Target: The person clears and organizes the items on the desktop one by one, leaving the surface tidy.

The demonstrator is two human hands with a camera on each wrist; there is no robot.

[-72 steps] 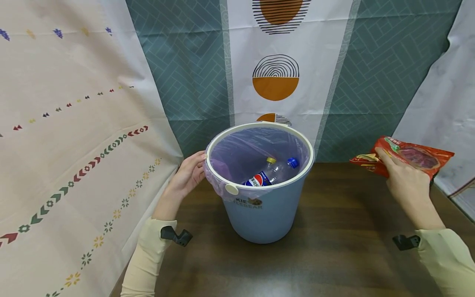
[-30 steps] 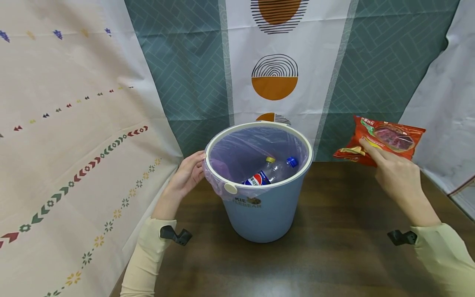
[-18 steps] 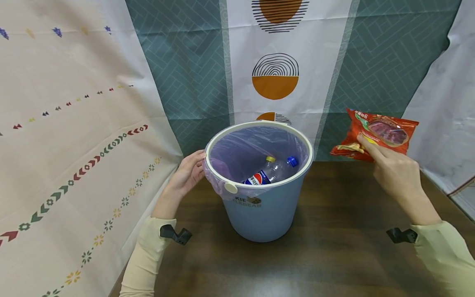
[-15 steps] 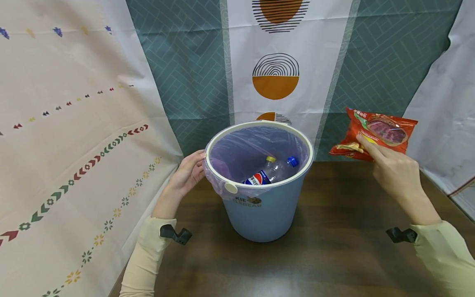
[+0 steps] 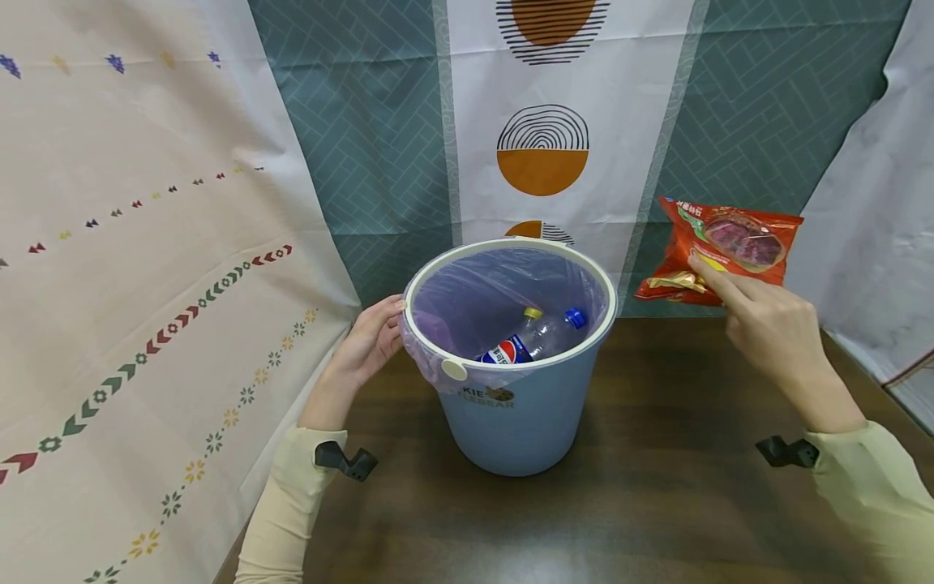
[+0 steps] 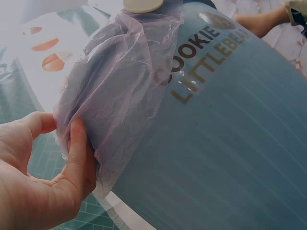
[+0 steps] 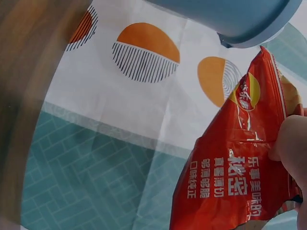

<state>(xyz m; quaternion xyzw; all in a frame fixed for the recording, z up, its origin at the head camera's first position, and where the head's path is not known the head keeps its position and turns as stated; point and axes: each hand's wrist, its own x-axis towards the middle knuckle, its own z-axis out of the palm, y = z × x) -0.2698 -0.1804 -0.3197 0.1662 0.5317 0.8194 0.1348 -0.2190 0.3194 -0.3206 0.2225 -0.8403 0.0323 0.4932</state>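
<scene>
A blue trash can [image 5: 521,430] with a cream rim and a thin purple liner [image 6: 124,76] stands on the table. At its left side my left hand [image 5: 365,345] pinches the rim and liner between thumb and fingers. Inside lie clear plastic bottles, one with a Pepsi label [image 5: 508,352]; a blue cap [image 5: 576,318] and a yellow cap [image 5: 533,313] show. To the right of the can, my right hand [image 5: 777,328] grips a red chip bag [image 5: 737,243], raised above the table and apart from the rim. In the right wrist view the thumb [image 7: 292,143] presses the bag.
The dark wooden table [image 5: 657,503] spreads in front of and right of the can. A green and white patterned cloth [image 5: 365,146] hangs behind. Cream cloth [image 5: 146,308] rises on the left, and a whitish one [image 5: 868,219] on the right.
My right hand has carried the chip bag up and to the left, closer to the trash can. The left hand stays at the rim, and the can has not moved.
</scene>
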